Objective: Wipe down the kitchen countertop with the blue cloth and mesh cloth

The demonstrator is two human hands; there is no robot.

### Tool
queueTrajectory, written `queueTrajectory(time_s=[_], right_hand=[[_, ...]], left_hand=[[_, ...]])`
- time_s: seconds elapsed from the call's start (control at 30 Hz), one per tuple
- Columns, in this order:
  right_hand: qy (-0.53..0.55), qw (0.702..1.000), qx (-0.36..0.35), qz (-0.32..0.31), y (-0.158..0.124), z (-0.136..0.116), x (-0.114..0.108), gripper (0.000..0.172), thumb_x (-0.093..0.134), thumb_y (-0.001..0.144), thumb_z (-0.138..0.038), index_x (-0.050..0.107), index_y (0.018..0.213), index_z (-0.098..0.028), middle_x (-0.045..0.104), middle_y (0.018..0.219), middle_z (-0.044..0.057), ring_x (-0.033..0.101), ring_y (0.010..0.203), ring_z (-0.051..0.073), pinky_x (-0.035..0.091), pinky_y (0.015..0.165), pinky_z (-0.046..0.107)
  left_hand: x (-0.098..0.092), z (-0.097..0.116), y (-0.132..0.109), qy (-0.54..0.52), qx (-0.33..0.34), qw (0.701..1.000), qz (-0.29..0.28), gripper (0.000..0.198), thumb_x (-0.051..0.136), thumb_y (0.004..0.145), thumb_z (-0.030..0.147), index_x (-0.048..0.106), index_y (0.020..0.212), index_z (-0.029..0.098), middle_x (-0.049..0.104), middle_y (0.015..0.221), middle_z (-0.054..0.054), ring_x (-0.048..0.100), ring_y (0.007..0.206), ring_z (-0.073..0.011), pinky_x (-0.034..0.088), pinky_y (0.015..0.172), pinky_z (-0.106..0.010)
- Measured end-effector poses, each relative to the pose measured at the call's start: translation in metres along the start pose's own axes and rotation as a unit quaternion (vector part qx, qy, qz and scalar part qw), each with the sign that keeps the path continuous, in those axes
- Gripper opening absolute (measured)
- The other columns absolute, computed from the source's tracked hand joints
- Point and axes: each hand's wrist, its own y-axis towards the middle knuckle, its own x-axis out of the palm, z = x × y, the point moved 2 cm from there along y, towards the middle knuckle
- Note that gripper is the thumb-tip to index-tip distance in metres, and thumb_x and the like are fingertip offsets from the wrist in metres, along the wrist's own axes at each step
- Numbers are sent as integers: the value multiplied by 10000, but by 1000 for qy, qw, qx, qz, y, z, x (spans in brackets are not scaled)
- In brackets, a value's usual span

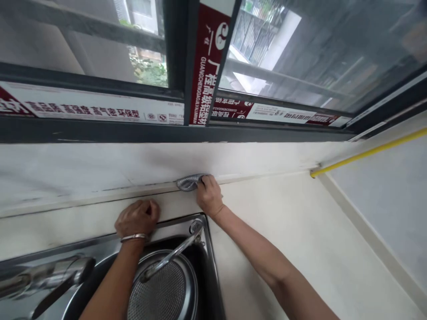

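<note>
A grey mesh-like cloth [189, 182] lies against the foot of the white wall below the window, at the back edge of the pale countertop [260, 213]. My right hand [209, 194] grips its right end, fingers curled round it. To the left, my left hand [138, 218], with a bracelet at the wrist, rests on the counter strip behind the sink [213, 275]. Its fingers are curled into a fist, and whether anything is inside cannot be seen.
Inside the sink sits a round metal pan [160, 289], with a thin curved spout [173, 255] above it. A large faucet [50, 275] stands at lower left. Above is a dark window frame [100, 131]; a yellow pipe [367, 153] runs along the right wall.
</note>
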Motion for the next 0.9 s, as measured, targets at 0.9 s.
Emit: queueTrajectory(time_s=[0.9], right_hand=[[0,996,69,55,-41,117,-43,287,425,963,-154,668,814,-182,590,911,108,527,889,242,525,771,377]], left_hand=[[1,0,4,-21,-64,998,-19,401,437,906,423,479,564,220,523,606,-21,379,599,-159,200,581,-311]])
